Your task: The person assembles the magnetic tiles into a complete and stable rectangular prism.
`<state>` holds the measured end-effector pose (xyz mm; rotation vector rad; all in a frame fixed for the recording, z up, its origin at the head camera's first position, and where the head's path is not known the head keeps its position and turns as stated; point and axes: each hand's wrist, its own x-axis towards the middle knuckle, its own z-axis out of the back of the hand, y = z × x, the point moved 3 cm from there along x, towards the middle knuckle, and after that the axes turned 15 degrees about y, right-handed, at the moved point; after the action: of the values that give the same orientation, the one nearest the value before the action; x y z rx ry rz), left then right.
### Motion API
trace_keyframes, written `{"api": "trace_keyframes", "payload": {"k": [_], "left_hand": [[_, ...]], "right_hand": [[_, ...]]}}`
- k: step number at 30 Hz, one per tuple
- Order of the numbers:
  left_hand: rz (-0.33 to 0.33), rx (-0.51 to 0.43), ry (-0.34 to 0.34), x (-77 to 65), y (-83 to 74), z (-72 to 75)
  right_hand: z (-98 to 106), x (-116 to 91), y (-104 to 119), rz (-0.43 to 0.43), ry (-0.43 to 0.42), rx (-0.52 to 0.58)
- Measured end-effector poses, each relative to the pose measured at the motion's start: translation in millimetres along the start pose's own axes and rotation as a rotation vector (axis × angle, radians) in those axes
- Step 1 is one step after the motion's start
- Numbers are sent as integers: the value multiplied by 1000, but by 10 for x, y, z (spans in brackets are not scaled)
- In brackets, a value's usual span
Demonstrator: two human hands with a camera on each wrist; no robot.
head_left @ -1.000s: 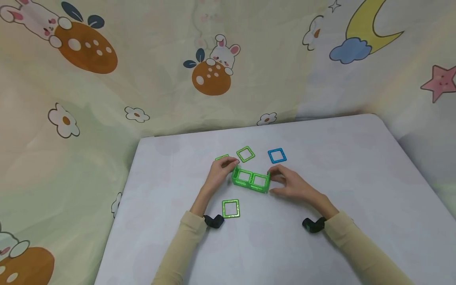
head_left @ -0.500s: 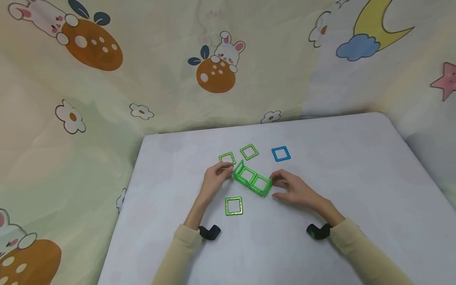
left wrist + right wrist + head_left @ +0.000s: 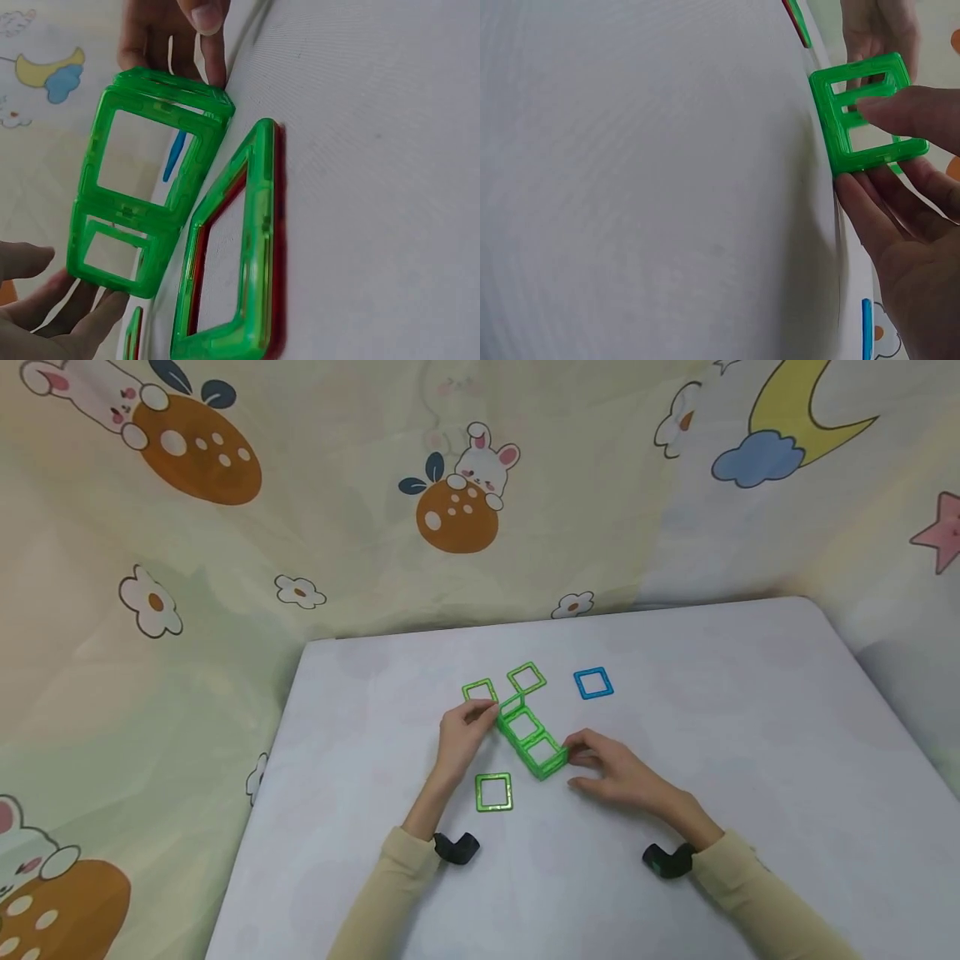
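Observation:
Between my hands, a green open box of magnetic tiles (image 3: 518, 743), two squares long with low walls, is turned at a slant. At its far left end the fingertips of my left hand (image 3: 459, 743) touch the wall; the left wrist view shows the thumb standing apart from the box (image 3: 127, 214). My right hand (image 3: 615, 768) has its fingertips against the near right end, with the thumb spread away. In the right wrist view, that thumb overlaps the end tile (image 3: 870, 159). A loose green square tile (image 3: 478, 793) lies nearer me, with a red layer under its green frame (image 3: 262, 225).
Beyond the box lie two more green square tiles, one by my left fingertips (image 3: 465, 692) and another tile (image 3: 539, 672) right beside the box's far corner. A blue square tile (image 3: 598, 695) lies farther right. A printed cloth (image 3: 337, 510) hangs behind the white table (image 3: 712, 693).
The box has turned clockwise, its left end going away from me and its right end coming nearer. My right hand has come slightly nearer with it. The head view has shifted slightly.

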<state>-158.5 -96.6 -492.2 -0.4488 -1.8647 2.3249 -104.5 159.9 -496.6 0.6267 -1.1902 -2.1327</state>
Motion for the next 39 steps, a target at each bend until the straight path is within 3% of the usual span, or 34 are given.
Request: {"api": "trace_keyframes", "payload": {"k": [13,27,33,39], "left_hand": [[-12,16,-43,171,-28,-92],[5,5,-56,239,-16,-120],[17,14,-58,242,-20,-126],[10,15,-72,241,-22,-120]], "right_hand": [[-129,36,58,44,59,-29],[-189,61,109,78,85,-50],[-73,15,44,52,0,20],[156,40,-17,-22,-131,-81]]}}
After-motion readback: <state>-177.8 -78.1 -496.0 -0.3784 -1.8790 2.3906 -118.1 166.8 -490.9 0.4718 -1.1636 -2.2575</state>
